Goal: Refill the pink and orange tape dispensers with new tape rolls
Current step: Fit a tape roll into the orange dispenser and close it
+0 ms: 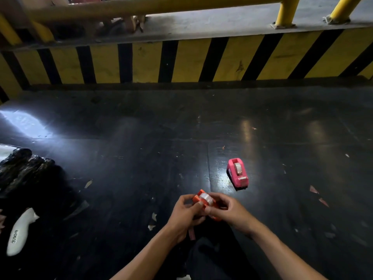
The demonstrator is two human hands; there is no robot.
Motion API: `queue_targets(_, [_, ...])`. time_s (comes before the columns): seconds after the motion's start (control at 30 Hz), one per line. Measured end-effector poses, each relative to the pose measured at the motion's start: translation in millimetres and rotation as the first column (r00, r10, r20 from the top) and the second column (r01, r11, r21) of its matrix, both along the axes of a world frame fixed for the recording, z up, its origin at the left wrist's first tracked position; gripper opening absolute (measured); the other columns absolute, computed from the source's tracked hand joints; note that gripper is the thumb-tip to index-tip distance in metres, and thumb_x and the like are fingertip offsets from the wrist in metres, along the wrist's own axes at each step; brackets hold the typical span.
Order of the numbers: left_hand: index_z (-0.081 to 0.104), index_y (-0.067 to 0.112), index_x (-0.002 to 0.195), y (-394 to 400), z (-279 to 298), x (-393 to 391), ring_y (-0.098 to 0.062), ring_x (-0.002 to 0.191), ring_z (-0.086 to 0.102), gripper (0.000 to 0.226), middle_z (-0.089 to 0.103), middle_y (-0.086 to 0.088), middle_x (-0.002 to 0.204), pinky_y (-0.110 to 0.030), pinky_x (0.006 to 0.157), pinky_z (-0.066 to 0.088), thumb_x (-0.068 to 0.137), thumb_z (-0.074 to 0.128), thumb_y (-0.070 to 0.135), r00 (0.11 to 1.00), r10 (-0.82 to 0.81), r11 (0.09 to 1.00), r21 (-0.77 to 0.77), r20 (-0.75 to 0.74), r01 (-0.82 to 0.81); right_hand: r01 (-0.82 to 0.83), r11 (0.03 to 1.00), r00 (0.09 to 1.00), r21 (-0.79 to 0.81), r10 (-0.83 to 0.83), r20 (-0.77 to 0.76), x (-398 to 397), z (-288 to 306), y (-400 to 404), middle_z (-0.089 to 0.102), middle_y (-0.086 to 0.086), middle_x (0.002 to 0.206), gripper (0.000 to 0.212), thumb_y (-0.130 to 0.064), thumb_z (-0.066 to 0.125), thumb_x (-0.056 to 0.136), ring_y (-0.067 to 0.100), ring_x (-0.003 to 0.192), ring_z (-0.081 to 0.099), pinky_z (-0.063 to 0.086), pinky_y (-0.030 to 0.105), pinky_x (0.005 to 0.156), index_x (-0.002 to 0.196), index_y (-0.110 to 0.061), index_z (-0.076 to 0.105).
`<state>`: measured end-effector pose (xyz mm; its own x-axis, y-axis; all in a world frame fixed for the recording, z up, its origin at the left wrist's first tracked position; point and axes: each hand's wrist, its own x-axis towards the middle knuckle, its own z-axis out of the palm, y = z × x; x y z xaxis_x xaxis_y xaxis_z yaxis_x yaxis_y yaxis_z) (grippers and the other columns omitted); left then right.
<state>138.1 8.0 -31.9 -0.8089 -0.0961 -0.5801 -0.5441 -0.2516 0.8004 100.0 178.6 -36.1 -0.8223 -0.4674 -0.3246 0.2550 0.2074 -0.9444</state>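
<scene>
I hold the orange tape dispenser [203, 202] low in the middle of the view, above the dark floor. A clear tape roll [205, 197] sits in its top. My left hand [186, 213] grips the dispenser from the left, thumb on its side. My right hand [226, 211] grips it from the right, fingers curled over its front end. The pink tape dispenser [238, 172] stands on the floor to the upper right of my hands, with a tape roll [238, 168] in its slot.
A black plastic bag [22, 168] lies at the left edge, with a white shoe [19, 233] below it. Scraps of paper dot the dark glossy floor [141, 158]. A yellow-and-black striped curb [181, 59] and yellow railing [161, 6] run across the back.
</scene>
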Motion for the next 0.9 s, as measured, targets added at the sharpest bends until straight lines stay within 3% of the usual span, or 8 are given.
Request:
queue_targets(0.1, [0.049, 0.009, 0.122, -1.0, -14.1, 13.6, -0.03, 0.094, 0.075, 0.032, 0.071, -0.02, 0.112, -0.038, 0.078, 0.062, 0.094, 0.065, 0.012, 1.0, 0.007, 1.0, -0.03, 0.02, -0.006, -0.139, 0.964, 0.973, 0.227, 0.176, -0.152, 5.0, -11.9, 0.6, 0.067, -0.009, 0.118, 0.054, -0.028, 0.074, 0.073, 0.002, 0.106, 0.064, 0.051, 0.025, 0.096, 0.12, -0.043, 0.054])
queue_targets(0.2, [0.046, 0.019, 0.127, -6.4, -25.0, 24.9, -0.016, 0.079, 0.073, 0.045, 0.067, -0.006, 0.113, -0.032, 0.07, 0.059, 0.09, 0.072, 0.02, 0.986, -0.155, 0.941, -0.311, -0.054, 0.131, -0.156, 0.891, 0.914, 0.427, 0.294, -0.279, 4.5, -22.2, 0.6, 0.064, -0.007, 0.118, 0.056, -0.026, 0.066, 0.074, 0.004, 0.107, 0.06, 0.047, 0.023, 0.097, 0.128, -0.034, 0.053])
queue_targets(0.23, [0.045, 0.024, 0.129, -8.8, -27.8, 28.0, -0.01, 0.082, 0.069, 0.052, 0.063, -0.001, 0.117, -0.027, 0.071, 0.057, 0.086, 0.075, 0.023, 0.973, -0.211, 0.885, -0.441, -0.088, 0.152, -0.17, 0.858, 0.889, 0.485, 0.346, -0.299, 4.1, -24.7, 1.5, 0.061, -0.003, 0.119, 0.057, -0.024, 0.065, 0.074, 0.007, 0.109, 0.058, 0.044, 0.019, 0.096, 0.129, -0.029, 0.053])
queue_targets(0.37, [0.044, 0.03, 0.142, -19.0, -42.2, 33.1, -0.007, 0.125, 0.046, 0.07, 0.048, 0.01, 0.138, -0.024, 0.109, 0.038, 0.078, 0.073, 0.028, 0.847, -0.513, 0.575, -0.789, -0.139, 0.218, -0.203, 0.797, 0.839, 0.569, 0.441, -0.32, 5.9, -33.3, 6.8, 0.06, 0.0, 0.119, 0.05, -0.017, 0.062, 0.075, 0.015, 0.11, 0.058, 0.041, 0.017, 0.091, 0.125, -0.02, 0.052])
queue_targets(0.5, [0.054, 0.036, 0.132, -18.8, -48.6, 29.6, -0.011, 0.121, 0.05, 0.053, 0.059, 0.016, 0.131, -0.035, 0.105, 0.042, 0.081, 0.065, 0.04, 0.745, -0.666, 0.362, -0.889, -0.036, 0.281, -0.188, 0.778, 0.839, 0.6, 0.445, -0.315, 5.7, -37.1, 10.0, 0.064, -0.005, 0.113, 0.041, -0.018, 0.06, 0.077, 0.015, 0.101, 0.061, 0.045, 0.023, 0.083, 0.116, -0.024, 0.047])
queue_targets(0.67, [0.059, 0.037, 0.124, -15.9, -53.6, 22.3, -0.01, 0.107, 0.056, 0.044, 0.066, 0.017, 0.12, -0.035, 0.097, 0.046, 0.082, 0.066, 0.048, 0.76, -0.648, 0.364, -0.898, -0.053, 0.248, -0.099, 0.832, 0.856, 0.546, 0.351, -0.379, 10.4, -37.3, 11.8, 0.061, -0.006, 0.102, 0.028, -0.023, 0.062, 0.078, 0.009, 0.093, 0.053, 0.035, 0.011, 0.08, 0.105, -0.021, 0.055])
queue_targets(0.77, [0.059, 0.036, 0.122, -13.6, -53.5, 19.1, -0.011, 0.102, 0.057, 0.042, 0.067, 0.015, 0.116, -0.035, 0.094, 0.048, 0.081, 0.067, 0.046, 0.76, -0.647, 0.372, -0.895, -0.06, 0.246, 0.018, 0.843, 0.86, 0.538, 0.261, -0.438, 11.6, -40.2, 12.5, 0.057, -0.006, 0.1, 0.018, -0.031, 0.062, 0.084, 0.009, 0.097, 0.051, 0.04, 0.022, 0.089, 0.098, -0.02, 0.062])
queue_targets(0.9, [0.06, 0.038, 0.121, -12.1, -52.0, 14.3, -0.012, 0.1, 0.058, 0.04, 0.067, 0.014, 0.113, -0.037, 0.092, 0.049, 0.082, 0.066, 0.047, 0.758, -0.649, 0.374, -0.892, -0.057, 0.253, 0.148, 0.767, 0.855, 0.624, 0.217, -0.47, 10.3, -37.7, 2.3, 0.057, -0.008, 0.1, 0.029, -0.053, 0.059, 0.083, 0.014, 0.099, 0.052, 0.043, 0.031, 0.091, 0.088, -0.025, 0.068])
